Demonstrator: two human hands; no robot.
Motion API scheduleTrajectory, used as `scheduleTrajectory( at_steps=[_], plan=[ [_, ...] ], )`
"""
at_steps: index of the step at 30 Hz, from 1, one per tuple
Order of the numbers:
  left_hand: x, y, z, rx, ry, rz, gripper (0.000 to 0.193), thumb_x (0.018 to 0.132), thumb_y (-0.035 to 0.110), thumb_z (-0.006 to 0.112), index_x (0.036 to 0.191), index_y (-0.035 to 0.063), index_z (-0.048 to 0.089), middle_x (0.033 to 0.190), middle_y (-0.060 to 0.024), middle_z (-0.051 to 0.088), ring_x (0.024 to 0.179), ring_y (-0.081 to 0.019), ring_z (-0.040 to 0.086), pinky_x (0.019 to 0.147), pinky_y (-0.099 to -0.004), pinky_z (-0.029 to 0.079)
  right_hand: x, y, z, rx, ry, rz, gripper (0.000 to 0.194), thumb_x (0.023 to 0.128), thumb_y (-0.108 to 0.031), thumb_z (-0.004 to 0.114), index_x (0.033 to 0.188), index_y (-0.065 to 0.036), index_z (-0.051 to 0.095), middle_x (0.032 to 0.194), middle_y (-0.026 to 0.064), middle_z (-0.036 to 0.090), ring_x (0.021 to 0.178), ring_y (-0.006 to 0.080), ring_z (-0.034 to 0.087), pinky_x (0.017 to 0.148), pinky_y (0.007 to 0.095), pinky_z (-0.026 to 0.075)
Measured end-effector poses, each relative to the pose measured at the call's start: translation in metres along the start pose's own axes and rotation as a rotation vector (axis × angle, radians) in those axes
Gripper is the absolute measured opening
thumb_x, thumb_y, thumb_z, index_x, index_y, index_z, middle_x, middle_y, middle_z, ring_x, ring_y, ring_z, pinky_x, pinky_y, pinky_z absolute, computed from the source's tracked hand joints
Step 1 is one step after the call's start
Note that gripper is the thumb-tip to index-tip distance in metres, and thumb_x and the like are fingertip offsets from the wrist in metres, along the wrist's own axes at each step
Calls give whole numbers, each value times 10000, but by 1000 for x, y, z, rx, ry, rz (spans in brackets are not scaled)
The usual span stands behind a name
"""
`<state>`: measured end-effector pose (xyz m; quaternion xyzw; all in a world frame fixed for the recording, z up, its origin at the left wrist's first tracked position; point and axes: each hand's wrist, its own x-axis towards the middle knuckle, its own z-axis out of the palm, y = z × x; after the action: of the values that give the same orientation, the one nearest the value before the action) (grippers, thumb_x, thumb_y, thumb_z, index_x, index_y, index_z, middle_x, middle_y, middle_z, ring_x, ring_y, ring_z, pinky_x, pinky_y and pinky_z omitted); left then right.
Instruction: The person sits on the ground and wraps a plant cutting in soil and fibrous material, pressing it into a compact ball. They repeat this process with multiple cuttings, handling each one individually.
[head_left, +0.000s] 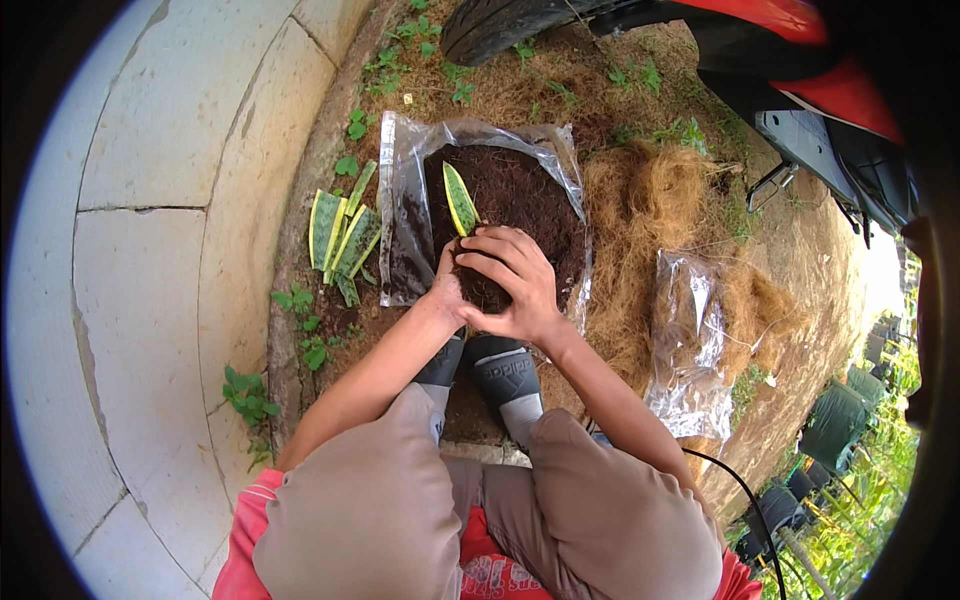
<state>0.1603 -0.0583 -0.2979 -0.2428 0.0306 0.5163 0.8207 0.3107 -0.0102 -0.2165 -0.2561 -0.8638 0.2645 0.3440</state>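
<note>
My left hand (450, 289) and my right hand (517, 277) are cupped around a clump of dark potting mix (484, 291), its underside hidden. Out of the top of the clump stands a snake plant leaf cutting (459, 199), green with yellow edges. Beneath and beyond the hands, more dark potting mix (517, 176) is heaped on an opened clear plastic bag (401, 225). Left of the bag, several cut snake plant leaf pieces (324, 225) lie on the soil.
Brown coconut fibre (622, 225) spreads along the right, with a crumpled clear plastic bag (686, 345) on it. A motorcycle tyre (487, 30) and red bodywork reach in at the top right. Stone paving (142, 300) borders the left. Small weeds (247, 394) grow along the edge.
</note>
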Motion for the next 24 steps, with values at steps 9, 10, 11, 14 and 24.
scheduleTrajectory(
  at_steps=[9, 10, 11, 14, 24],
  plan=[
    [10, -8, 4, 378, 346, 168, 460, 1129, 410, 407, 1414, 148, 656, 1431, -127, 693, 1313, -312, 696, 1133, -528, 575, 6, 8, -15, 111, -107, 192, 697, 829, -548, 809, 1346, -90, 717, 1411, 154, 684, 1344, 426, 630, 1188, 560, 478],
    [9, -5, 1, 397, 356, 184, 462, 1128, 429, 411, 1409, 155, 655, 1429, -122, 690, 1313, -307, 694, 1128, -527, 578, 6, 7, -13, 107, -68, 161, 658, 829, -519, 821, 1325, -97, 729, 1405, 147, 689, 1339, 416, 637, 1180, 555, 488],
    [7, -2, -1, 373, 322, 176, 465, 1126, 448, 415, 1404, 163, 654, 1428, -116, 687, 1314, -302, 691, 1124, -526, 580, 6, 6, -11, 100, -30, 134, 619, 829, -490, 834, 1304, -104, 742, 1399, 139, 695, 1333, 406, 643, 1172, 550, 497],
    [9, 0, -8, 303, 286, 145, 434, 1124, 458, 430, 1334, 162, 667, 1333, -88, 706, 1234, -274, 718, 1064, -498, 613, 3, 2, 0, 28, -11, 72, 464, 844, -360, 849, 1233, -117, 779, 1363, 125, 716, 1293, 378, 674, 1123, 526, 542],
    [-1, 2, -20, 397, 475, 184, 430, 1111, 503, 406, 1284, 206, 665, 1289, -64, 699, 1221, -257, 710, 1068, -506, 606, -15, 7, 25, -12, 122, 70, 348, 824, -165, 840, 1167, -128, 801, 1221, 104, 730, 1153, 340, 728, 985, 468, 614]
  ],
)
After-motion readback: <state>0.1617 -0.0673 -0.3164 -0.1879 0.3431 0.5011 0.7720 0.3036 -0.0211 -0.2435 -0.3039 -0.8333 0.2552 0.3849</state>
